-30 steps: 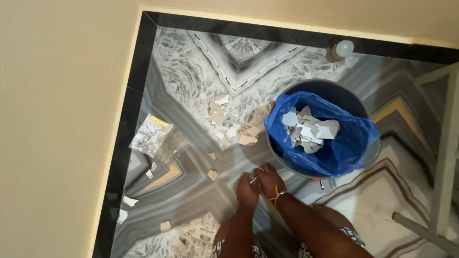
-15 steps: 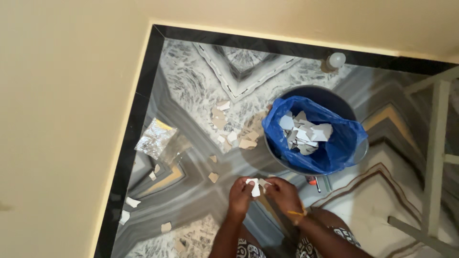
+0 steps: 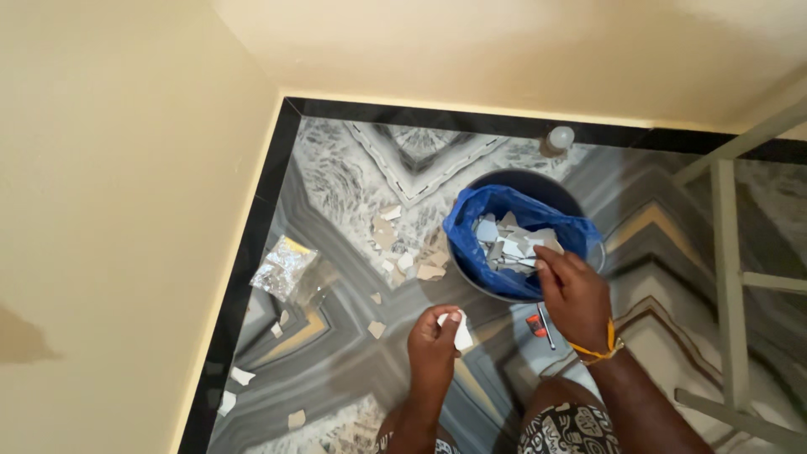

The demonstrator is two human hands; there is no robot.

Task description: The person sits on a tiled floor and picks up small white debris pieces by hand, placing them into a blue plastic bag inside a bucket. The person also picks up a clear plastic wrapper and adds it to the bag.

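Observation:
My left hand (image 3: pixel 432 346) is closed around a white broken shard (image 3: pixel 461 333), held above the patterned floor. Over the near rim of the dark bucket (image 3: pixel 523 182) hovers my right hand (image 3: pixel 574 291), fingers curled downward; whether a piece is in it is hidden. A blue plastic bag (image 3: pixel 471 220) lines the bucket, and several pale broken pieces (image 3: pixel 507 245) lie inside it. More broken pieces (image 3: pixel 402 245) lie scattered on the floor left of the bucket.
A crumpled clear plastic wrapper (image 3: pixel 287 268) lies near the left wall. A small orange-handled tool (image 3: pixel 536 324) sits on the floor by the bucket. A white bottle (image 3: pixel 556 140) stands at the back wall. A pale metal frame (image 3: pixel 730 277) stands at right.
Both hands rose from the floor holding white shards together. My right hand then moved up and right to the bucket, while the left stayed with a shard.

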